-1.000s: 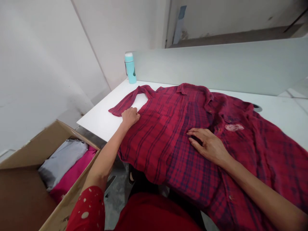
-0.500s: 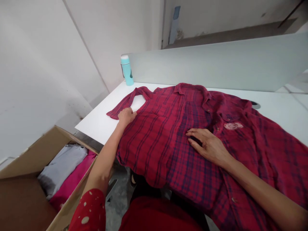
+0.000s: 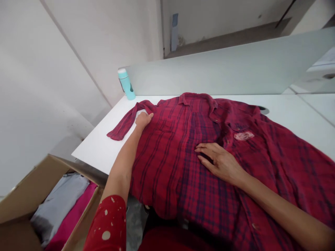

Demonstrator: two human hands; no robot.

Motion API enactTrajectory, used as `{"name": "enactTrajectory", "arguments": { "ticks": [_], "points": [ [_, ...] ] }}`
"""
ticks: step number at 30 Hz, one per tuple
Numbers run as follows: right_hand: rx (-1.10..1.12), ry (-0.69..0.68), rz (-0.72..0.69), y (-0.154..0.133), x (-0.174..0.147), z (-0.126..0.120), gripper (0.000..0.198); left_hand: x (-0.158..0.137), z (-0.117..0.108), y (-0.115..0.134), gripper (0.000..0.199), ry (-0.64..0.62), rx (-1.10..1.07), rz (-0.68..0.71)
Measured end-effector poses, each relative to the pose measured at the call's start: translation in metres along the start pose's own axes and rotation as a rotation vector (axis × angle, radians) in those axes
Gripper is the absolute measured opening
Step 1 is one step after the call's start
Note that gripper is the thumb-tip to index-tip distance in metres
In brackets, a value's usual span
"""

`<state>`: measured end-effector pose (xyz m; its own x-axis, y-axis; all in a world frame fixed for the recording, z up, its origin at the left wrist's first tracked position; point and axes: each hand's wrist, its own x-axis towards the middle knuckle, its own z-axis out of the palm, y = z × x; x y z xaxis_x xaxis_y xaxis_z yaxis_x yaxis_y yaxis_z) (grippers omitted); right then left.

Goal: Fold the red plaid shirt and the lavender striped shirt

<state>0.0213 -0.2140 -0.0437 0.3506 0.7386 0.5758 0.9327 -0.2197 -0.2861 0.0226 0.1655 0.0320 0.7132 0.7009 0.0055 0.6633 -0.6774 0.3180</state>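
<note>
A red and navy plaid shirt (image 3: 167,157) lies spread open across the white table, its lower hem hanging over the near edge. The collar points to the far side, and one sleeve (image 3: 121,125) stretches out at the left. My left hand (image 3: 143,120) is closed on the shirt's side edge, close to the armpit. Resting on the shirt's middle, my right hand (image 3: 220,161) lies palm down with its fingers extended. Just right of it is a pale oval patch (image 3: 244,135) on the shirt's inner side.
A turquoise bottle (image 3: 126,84) stands at the table's (image 3: 95,146) far left corner, before a frosted partition (image 3: 209,77). At lower left, a cardboard box (image 3: 31,188) holds folded grey cloth (image 3: 61,202) and pink cloth (image 3: 74,216).
My left hand has slid up the shirt's side edge toward the armpit, and the gap beside the sleeve has narrowed. My right hand stays on the shirt. The view has shifted slightly.
</note>
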Motion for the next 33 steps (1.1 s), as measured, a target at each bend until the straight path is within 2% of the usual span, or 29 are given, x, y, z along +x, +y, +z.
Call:
{"name": "enactTrajectory", "arguments": {
  "ticks": [4,8,14,20,22,24,26,29,31,33],
  "points": [
    [-0.015,0.007,-0.005,-0.001,-0.001,0.000,0.028,0.026,0.003,0.008,0.050,0.030,-0.016,-0.042],
    [-0.031,0.019,-0.023,-0.003,0.000,-0.001,0.028,0.037,0.008,0.009,0.034,0.059,-0.021,-0.054],
    [0.004,-0.012,0.041,-0.004,0.000,-0.002,0.028,0.031,0.007,0.002,0.037,0.142,-0.008,-0.110],
    [0.049,-0.066,0.091,-0.002,0.001,-0.003,0.029,0.023,-0.001,0.004,0.040,0.160,0.003,-0.127],
    [0.047,-0.065,0.087,-0.002,0.001,-0.003,0.028,0.011,0.000,0.006,0.046,0.236,0.018,-0.122],
    [0.042,-0.065,0.085,-0.002,0.002,-0.002,0.028,-0.009,0.004,0.009,0.054,0.352,0.061,-0.009],
    [0.044,-0.071,0.086,-0.002,0.003,-0.002,0.028,-0.031,0.014,0.010,0.060,0.371,0.116,0.236],
    [0.051,-0.079,0.087,-0.001,0.004,-0.002,0.027,-0.059,0.029,0.012,0.065,0.148,0.191,0.557],
    [0.048,-0.082,0.076,-0.001,0.005,-0.002,0.026,-0.070,0.034,0.013,0.064,-0.002,0.243,0.633],
    [0.040,-0.085,0.064,-0.001,0.006,-0.003,0.025,-0.075,0.034,0.015,0.063,-0.085,0.288,0.648]
  ]
}}
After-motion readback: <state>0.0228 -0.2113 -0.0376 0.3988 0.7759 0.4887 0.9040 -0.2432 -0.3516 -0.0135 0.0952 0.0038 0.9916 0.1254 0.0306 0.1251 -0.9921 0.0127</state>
